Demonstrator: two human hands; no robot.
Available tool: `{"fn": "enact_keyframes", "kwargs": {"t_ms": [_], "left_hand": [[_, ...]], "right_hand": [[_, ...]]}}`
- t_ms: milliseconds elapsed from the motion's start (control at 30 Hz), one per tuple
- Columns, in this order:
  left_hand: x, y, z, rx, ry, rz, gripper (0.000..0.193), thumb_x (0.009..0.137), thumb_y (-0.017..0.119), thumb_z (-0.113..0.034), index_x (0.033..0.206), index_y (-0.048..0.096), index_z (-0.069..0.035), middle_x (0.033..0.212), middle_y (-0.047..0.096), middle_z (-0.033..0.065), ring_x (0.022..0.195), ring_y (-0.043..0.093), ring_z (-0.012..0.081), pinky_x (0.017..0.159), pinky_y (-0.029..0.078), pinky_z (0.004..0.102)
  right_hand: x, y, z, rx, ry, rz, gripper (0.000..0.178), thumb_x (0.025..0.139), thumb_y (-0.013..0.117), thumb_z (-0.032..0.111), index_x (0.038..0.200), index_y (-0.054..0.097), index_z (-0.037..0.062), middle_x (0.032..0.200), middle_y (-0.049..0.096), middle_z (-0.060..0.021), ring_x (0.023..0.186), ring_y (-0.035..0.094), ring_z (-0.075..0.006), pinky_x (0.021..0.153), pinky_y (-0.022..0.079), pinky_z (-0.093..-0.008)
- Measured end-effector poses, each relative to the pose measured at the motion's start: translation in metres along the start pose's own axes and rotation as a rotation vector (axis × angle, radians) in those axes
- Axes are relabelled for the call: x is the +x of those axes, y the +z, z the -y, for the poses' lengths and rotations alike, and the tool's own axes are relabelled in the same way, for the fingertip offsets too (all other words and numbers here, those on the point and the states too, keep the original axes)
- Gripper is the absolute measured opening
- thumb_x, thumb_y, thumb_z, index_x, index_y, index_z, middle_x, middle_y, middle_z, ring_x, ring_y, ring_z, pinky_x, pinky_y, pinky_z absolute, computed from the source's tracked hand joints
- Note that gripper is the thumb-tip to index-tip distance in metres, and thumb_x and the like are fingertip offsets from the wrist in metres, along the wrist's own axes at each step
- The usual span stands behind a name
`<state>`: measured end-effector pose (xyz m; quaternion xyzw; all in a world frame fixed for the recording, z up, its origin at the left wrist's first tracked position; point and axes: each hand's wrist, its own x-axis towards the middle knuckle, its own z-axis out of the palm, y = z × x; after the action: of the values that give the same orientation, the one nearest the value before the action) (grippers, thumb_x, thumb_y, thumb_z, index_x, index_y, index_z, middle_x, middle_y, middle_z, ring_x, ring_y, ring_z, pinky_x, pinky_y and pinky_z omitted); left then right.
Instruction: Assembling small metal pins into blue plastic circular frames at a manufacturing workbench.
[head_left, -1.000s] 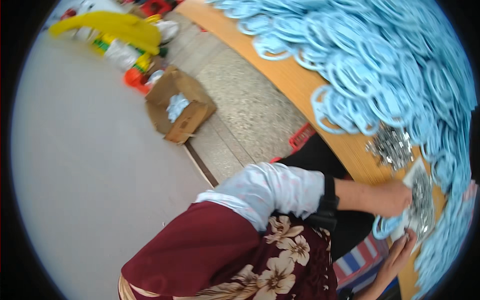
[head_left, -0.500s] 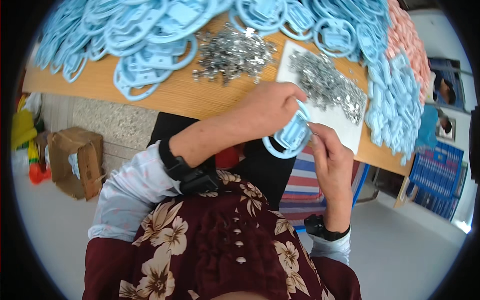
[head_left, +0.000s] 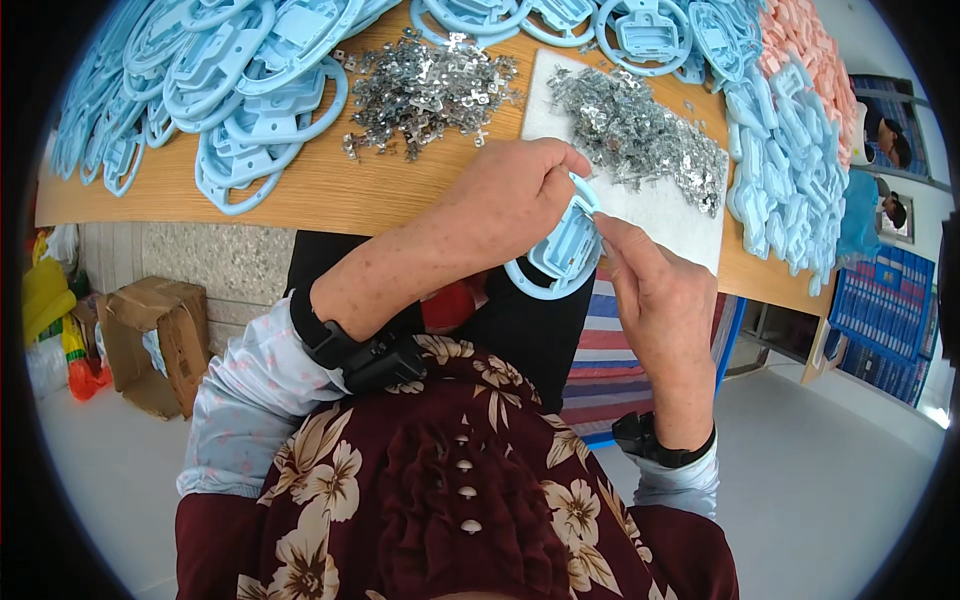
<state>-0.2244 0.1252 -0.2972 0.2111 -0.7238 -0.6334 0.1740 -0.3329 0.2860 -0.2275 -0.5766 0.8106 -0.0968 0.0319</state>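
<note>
My left hand point(head_left: 515, 195) is closed on the upper rim of a light-blue plastic ring part point(head_left: 568, 250), shaped like a toy steering wheel with a recessed housing across its middle. It is held tilted above my lap, just off the table's front edge, with the recessed side showing. My right hand point(head_left: 660, 285) pinches at the part's right side, thumb and forefinger together by the housing. Whatever sits between those fingertips is too small or hidden to make out. Beyond the hands lies a pile of small silvery metal pieces point(head_left: 640, 125) on a white sheet point(head_left: 680, 235).
Another heap of metal pieces point(head_left: 430, 95) lies on the wooden table point(head_left: 340, 190). Blue ring parts point(head_left: 270, 110) are stacked at the back and left. Light-blue pieces point(head_left: 785, 170) and pink pieces point(head_left: 805, 45) pile up at right. A cardboard box point(head_left: 155, 345) stands on the floor.
The view has shifted slightly, so the table and piles sit differently in the picture. My left hand keeps its hold on the ring part, and my right fingertips have shifted slightly along its edge.
</note>
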Motion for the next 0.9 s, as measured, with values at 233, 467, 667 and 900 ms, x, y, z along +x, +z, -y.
{"fn": "enact_keyframes", "kwargs": {"t_ms": [233,467,667,900], "left_hand": [[0.002,0.005,0.002,0.143,0.092,-0.047,0.03,0.095,0.045,-0.012,0.112,0.067,0.001,0.064,0.061,0.0137,0.056,0.057,0.0202,0.056,0.047,0.0357],[0.002,0.01,0.008,0.155,0.116,-0.057,0.029,0.096,0.045,-0.013,0.11,0.067,0.0,0.064,0.06,0.016,0.057,0.058,0.0232,0.058,0.047,0.0381],[0.001,0.009,0.005,0.195,0.078,-0.04,0.03,0.097,0.044,-0.014,0.111,0.067,0.0,0.066,0.061,0.0156,0.058,0.057,0.0222,0.057,0.047,0.0373],[0.001,0.005,-0.004,0.212,0.064,0.004,0.03,0.097,0.045,-0.013,0.112,0.068,-0.001,0.064,0.059,0.0113,0.057,0.055,0.0162,0.056,0.045,0.0347]], "right_hand": [[0.001,0.002,-0.002,0.065,0.054,0.03,0.021,0.089,0.066,0.013,0.11,0.068,0.0145,0.073,0.066,-0.0139,0.067,0.065,-0.0367,0.058,0.051,-0.0447],[0.02,-0.02,0.005,-0.083,-0.07,0.169,0.018,0.09,0.062,0.008,0.107,0.068,0.0103,0.07,0.065,-0.0184,0.068,0.065,-0.0382,0.06,0.05,-0.0444],[0.037,-0.033,0.014,-0.214,-0.141,0.356,0.017,0.085,0.056,0.005,0.1,0.063,0.0073,0.069,0.065,-0.0161,0.07,0.068,-0.0361,0.06,0.052,-0.0466],[0.03,-0.035,0.004,-0.266,-0.255,0.187,0.016,0.082,0.06,0.008,0.098,0.06,0.0105,0.066,0.066,-0.013,0.067,0.067,-0.035,0.059,0.052,-0.0451]]}}
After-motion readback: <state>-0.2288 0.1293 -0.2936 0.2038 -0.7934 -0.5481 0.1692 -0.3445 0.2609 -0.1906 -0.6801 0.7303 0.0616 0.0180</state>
